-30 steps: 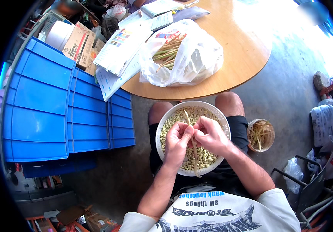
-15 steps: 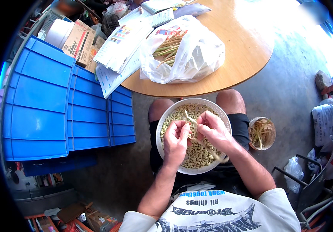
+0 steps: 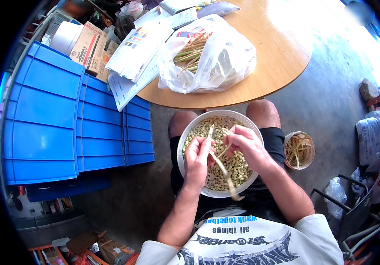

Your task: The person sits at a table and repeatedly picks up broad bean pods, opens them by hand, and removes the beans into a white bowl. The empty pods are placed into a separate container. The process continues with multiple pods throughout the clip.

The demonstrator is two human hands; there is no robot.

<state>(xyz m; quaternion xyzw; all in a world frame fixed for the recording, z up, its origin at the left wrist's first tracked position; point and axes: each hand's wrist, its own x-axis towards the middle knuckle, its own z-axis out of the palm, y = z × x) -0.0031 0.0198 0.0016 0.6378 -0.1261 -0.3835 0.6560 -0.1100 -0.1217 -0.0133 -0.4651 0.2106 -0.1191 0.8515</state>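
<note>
On my lap rests a round white colander (image 3: 180,154) holding many pale green shelled beans (image 3: 242,171). Over it my left hand (image 3: 199,154) is closed, pinching a long pale bean pod (image 3: 226,173). One end of the pod sticks up past the fingers, and a long limp part hangs toward my shirt. Close by on the right, my right hand (image 3: 246,143) is closed too, its thumb and fingers pinching a thin strip of the pod. My fingers partly hide how the pod is split.
Ahead stands a round wooden table (image 3: 283,48) bearing a white plastic bag (image 3: 234,59) of long bean pods (image 3: 191,55) and some papers (image 3: 132,55). Blue crates (image 3: 44,115) line the left. A small bucket (image 3: 310,164) of empty husks (image 3: 299,148) sits right of my knee.
My hands have drawn slightly apart. The pod's hanging end has swung left and down, and its upper end now stands straighter above my left hand.
</note>
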